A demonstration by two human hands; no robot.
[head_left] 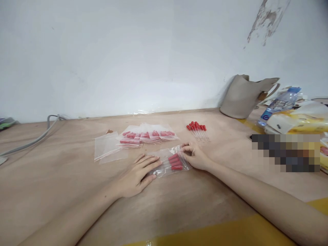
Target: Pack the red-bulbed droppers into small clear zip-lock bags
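Observation:
A clear zip-lock plastic bag (pixel 164 168) lies flat on the table, holding several droppers with red bulbs (pixel 175 162) side by side. Fingers spread, my left hand (pixel 137 175) rests flat over the left end of this bag. At its right edge, my right hand (pixel 195 157) pinches the plastic between thumb and fingers. Just beyond the right hand sits a fanned bunch of loose red-bulbed droppers (pixel 197 127) with thin clear stems. Behind the bag, several filled bags (pixel 153 135) overlap in a row, red bulbs showing through. Flat bags without red in them (pixel 106 147) lie left of these.
A grey cable (pixel 33 141) runs along the left side of the table (pixel 64 198). Toward the back right stand a beige jug-like container (pixel 239 97), a tilted water bottle (pixel 279 106) and a yellow-white plastic package (pixel 294 121). A blurred-out patch covers something at right.

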